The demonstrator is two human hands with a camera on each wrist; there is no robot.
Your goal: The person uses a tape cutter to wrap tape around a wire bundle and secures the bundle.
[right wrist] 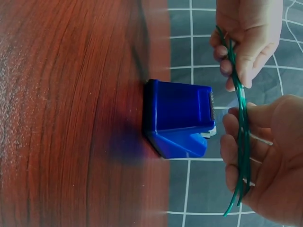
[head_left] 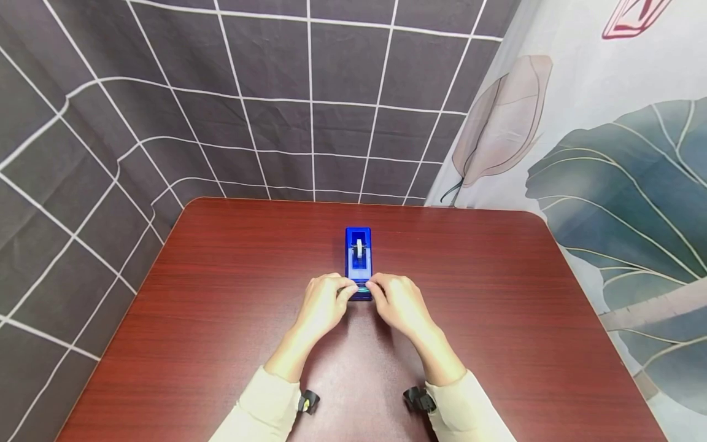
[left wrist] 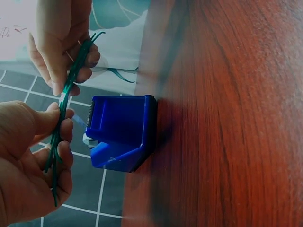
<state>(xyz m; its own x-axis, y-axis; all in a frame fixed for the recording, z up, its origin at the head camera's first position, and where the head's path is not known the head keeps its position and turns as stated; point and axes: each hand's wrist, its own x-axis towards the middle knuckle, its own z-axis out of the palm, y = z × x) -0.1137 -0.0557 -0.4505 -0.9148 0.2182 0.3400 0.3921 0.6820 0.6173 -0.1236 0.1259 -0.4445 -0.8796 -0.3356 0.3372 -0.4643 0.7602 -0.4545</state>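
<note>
A blue tape dispenser (head_left: 359,274) stands upright on the table, with a small tape roll (head_left: 359,248) in its well and a toothed cutter (right wrist: 212,107) at its near end. My left hand (head_left: 323,305) and right hand (head_left: 403,305) are close together at that end. Between them they hold a bundle of thin green strands (left wrist: 56,135), each hand pinching it between thumb and fingers. A pale, shiny patch, seemingly clear tape (right wrist: 243,92), lies on the bundle between the two thumbs. In both wrist views the strands' loose ends cross the curled fingers.
The reddish-brown wooden table (head_left: 221,294) extends around the dispenser on all sides. Behind it hangs a dark grey curtain (head_left: 276,67) with white grid lines, and a leaf-patterned curtain (head_left: 613,202) hangs on the right. Dark straps with small devices (head_left: 421,400) sit at both wrists.
</note>
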